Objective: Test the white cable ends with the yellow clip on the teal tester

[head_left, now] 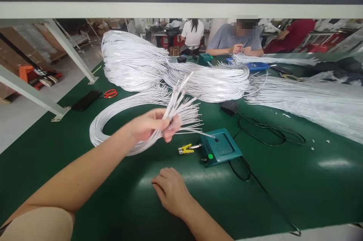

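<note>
Left hand (154,124): fingers closed round a white cable bundle (176,105) above mid-bench, ends fanned. One end reaches the teal box (222,146). Right hand (170,190): empty, loosely curled, resting on the green bench (283,180) near its front edge. Judgement: grip firmly close to the ends so they stay separate. A yellow-handled clip (185,149) and black cord (266,135) crowd the box. Cable heaps (204,78) lie toward the far edge.

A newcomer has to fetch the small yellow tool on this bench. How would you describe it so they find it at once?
On the green table, find the teal box with the green button. Just left of it in the view lies the yellow-handled tool, its metal tip toward the box. Unlike the scissors farther back, whose handles are red, its handles are yellow.
</note>
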`<move>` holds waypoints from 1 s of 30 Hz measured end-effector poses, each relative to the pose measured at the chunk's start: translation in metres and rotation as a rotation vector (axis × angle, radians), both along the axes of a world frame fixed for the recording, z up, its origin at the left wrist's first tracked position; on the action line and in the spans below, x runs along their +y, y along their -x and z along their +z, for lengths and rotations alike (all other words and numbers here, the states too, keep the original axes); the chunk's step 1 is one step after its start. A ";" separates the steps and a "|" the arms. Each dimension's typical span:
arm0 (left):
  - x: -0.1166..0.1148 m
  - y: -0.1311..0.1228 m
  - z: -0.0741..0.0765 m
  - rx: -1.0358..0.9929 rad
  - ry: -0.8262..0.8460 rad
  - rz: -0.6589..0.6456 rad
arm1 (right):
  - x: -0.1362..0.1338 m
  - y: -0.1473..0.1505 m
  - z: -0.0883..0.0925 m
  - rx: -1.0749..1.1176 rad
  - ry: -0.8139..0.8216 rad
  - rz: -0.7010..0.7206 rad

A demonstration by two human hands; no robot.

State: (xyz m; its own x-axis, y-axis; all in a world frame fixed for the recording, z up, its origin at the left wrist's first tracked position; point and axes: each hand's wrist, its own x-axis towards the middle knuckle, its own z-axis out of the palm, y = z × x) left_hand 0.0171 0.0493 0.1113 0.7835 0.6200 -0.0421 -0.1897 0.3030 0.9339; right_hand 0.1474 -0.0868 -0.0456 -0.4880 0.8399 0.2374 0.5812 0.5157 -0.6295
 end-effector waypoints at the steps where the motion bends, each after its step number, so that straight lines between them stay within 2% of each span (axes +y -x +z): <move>1: -0.010 -0.004 -0.017 -0.052 0.149 0.057 | 0.002 -0.001 0.002 0.068 0.047 -0.010; 3: -0.030 -0.010 -0.053 -0.065 0.406 0.190 | 0.007 -0.005 0.007 0.248 0.192 -0.075; 5: -0.047 -0.012 -0.084 -0.045 0.592 0.335 | 0.014 -0.011 0.012 0.404 0.337 -0.227; 6: -0.054 -0.011 -0.095 -0.035 0.633 0.415 | 0.018 -0.013 0.014 0.432 0.405 -0.292; 8: -0.064 -0.007 -0.109 -0.029 0.641 0.512 | 0.027 -0.017 0.019 0.498 0.540 -0.376; 10: -0.069 -0.003 -0.113 -0.012 0.608 0.550 | 0.036 -0.019 0.026 0.627 0.624 -0.437; 13: -0.073 -0.002 -0.113 0.047 0.577 0.565 | 0.049 -0.020 0.040 0.782 0.585 -0.530; 17: -0.077 -0.005 -0.117 0.107 0.556 0.586 | 0.064 -0.018 0.054 0.791 0.539 -0.533; 23: -0.072 -0.008 -0.124 0.049 0.387 0.590 | 0.062 -0.014 0.049 0.810 0.621 -0.550; 30: -0.070 -0.011 -0.136 0.216 0.137 0.641 | 0.055 -0.015 0.038 0.879 0.651 -0.611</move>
State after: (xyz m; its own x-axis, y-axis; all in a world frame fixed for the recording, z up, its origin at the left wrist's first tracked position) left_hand 0.0280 -0.0203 -0.0243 0.2295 0.9359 -0.2672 -0.1847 0.3115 0.9321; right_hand 0.1623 -0.0319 -0.0079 0.1348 0.9564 -0.2592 -0.1300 -0.2422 -0.9615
